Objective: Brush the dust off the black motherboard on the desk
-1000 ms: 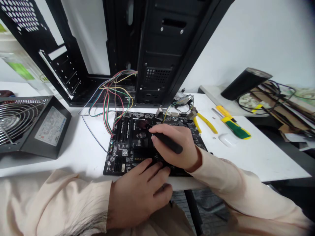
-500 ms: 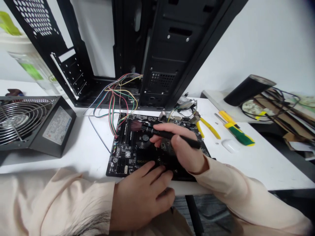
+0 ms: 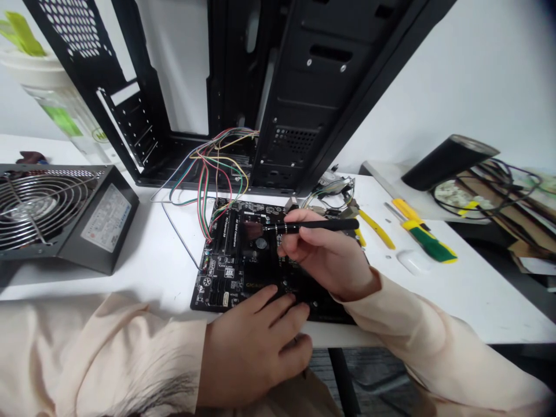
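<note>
Motherboard (image 3: pixel 260 267) lies on the worktop (image 3: pixel 171 278), the computer case (image 3: pixel 304 95) at its twelve o'clock. Your left hand (image 3: pixel 256 344), fingers spread over its six o'clock edge, seemingly steadies it; your right hand (image 3: pixel 334 258) pinches the brush (image 3: pixel 328 225), bristles toward nine o'clock, presumably for control.

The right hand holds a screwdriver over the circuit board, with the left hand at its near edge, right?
Not a screwdriver: in the head view, the right hand holds a bristled brush over the circuit board, the left hand at its near edge.
</note>
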A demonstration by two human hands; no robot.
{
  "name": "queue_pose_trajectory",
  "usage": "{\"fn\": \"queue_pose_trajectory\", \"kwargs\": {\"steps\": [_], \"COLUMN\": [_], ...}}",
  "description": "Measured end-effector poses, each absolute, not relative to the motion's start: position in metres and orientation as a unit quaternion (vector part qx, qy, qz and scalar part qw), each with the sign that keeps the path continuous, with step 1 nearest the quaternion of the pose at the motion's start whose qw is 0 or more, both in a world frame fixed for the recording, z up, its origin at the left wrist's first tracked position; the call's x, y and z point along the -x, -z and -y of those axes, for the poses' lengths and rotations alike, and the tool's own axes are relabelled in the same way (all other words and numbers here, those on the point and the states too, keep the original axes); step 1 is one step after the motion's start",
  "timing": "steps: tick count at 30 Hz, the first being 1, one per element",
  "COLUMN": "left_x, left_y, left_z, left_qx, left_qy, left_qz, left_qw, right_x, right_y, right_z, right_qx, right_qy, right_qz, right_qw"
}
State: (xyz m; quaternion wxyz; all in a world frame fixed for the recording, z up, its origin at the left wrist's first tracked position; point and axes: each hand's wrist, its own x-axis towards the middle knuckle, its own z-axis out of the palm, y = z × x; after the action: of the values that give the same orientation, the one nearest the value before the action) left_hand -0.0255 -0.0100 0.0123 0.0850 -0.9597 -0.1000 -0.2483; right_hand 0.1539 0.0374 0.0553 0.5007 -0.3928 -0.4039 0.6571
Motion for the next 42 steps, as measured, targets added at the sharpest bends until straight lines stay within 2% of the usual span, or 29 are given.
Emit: {"fn": "queue_pose_trajectory", "kwargs": {"steps": [35,42], "left_x": [0.0268,0.0261], "left_y": [-0.0128,-0.0105], "left_z": [0.0097,0.0112], "left_qx": [0.961,0.959], "left_qy": [0.246,0.253], "left_qz": [0.102,0.109], "left_qw": [0.072,0.062], "right_x": [-0.1514,-0.1522], "right_y": [-0.0531,-0.0471], "right_z": [-0.0370,-0.0449], "right_qx": [0.392,0.424], "right_qy": [-0.650,-0.551], "right_qz": [0.436,0.494], "right_qw": [0.484,0.522]}}
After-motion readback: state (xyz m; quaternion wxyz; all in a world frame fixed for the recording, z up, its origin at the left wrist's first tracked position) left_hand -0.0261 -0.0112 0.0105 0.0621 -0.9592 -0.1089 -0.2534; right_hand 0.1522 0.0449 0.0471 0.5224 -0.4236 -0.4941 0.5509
